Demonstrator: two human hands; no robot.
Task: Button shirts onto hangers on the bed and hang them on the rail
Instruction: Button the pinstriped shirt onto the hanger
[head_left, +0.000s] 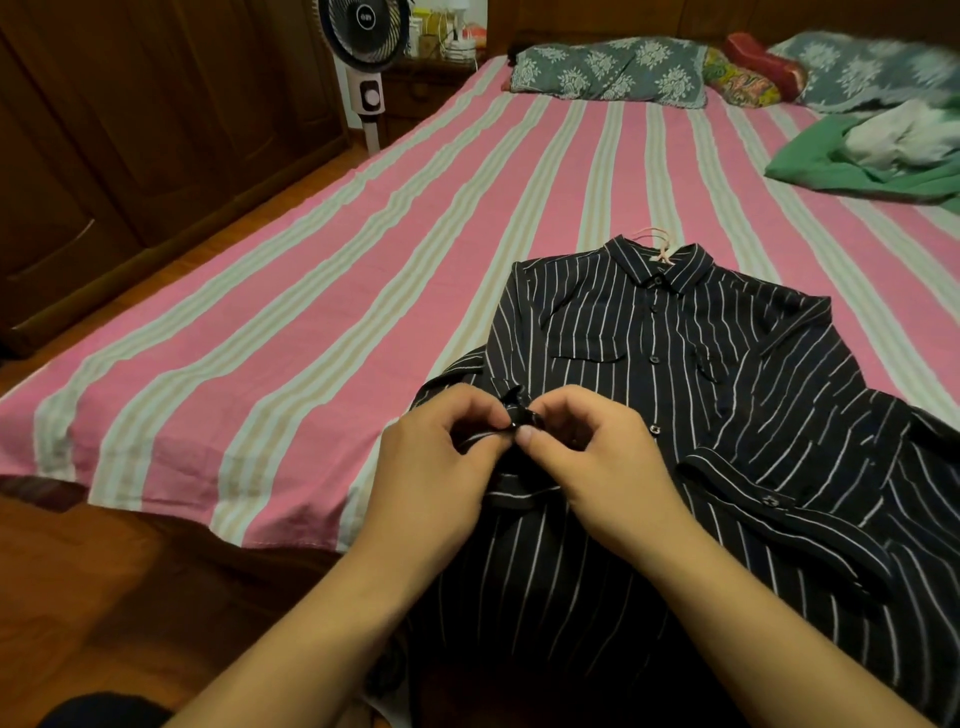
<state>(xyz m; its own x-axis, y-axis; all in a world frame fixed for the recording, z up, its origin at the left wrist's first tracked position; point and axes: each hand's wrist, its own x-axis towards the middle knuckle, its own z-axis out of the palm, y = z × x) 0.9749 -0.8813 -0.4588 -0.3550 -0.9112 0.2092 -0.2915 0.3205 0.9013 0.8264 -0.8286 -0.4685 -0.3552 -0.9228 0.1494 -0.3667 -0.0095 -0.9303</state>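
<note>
The dark navy shirt with thin white pinstripes (675, 395) lies face up on the near right part of the pink-and-cream striped bed sheet (322, 291), its hem spilling over the bed's edge toward the person. A pale pink hanger (658, 243) is already inside it, the hook poking out past the collar. The collar button and the three below it down the placket look fastened, so the front seems largely done. Both hands are together at the cuff of the sleeve on the left of the view: the left hand (441, 462) and the right hand (597, 462) each pinch the dark cuff cloth between thumb and fingertips, thumbs nearly touching, apparently working a button there. Hanging on the rail is yet to come, and no rail is in view. More clothing, a crumpled green and white heap (878, 150), waits well apart at the far right. The shirt's long axis runs from the person toward the pillows, collar pointing away.
</note>
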